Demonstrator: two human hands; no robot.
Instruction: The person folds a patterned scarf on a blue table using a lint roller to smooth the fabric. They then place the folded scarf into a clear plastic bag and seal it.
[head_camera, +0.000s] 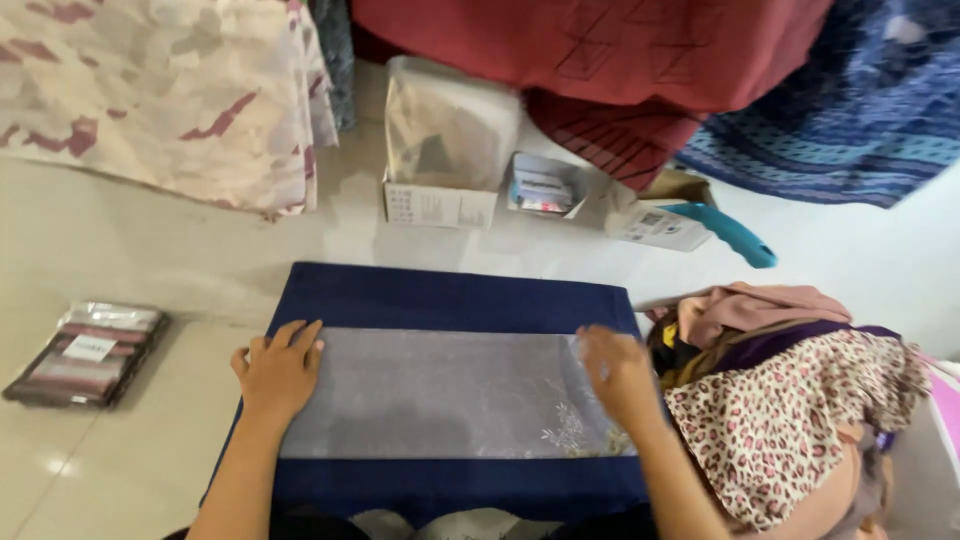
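Ahead of you on the pale floor (150, 250) stood a white box (440, 205), a teal-handled tool (728, 232), and hanging patterned fabrics. A wrapped dark packet (88, 353) lay left; a heap of clothes (790, 400) sat right.

One head camera, looking steeply down at the floor from close above.

It faces forward and down over the person's own arms, so the left hand (277, 372) and right hand (620, 375) sit low in the middle, near the lens, on a navy cloth (450, 295). Farther off, along the top edge, boxes (440, 205) and hanging fabric (600, 50) close the view. No second view shares the scene.
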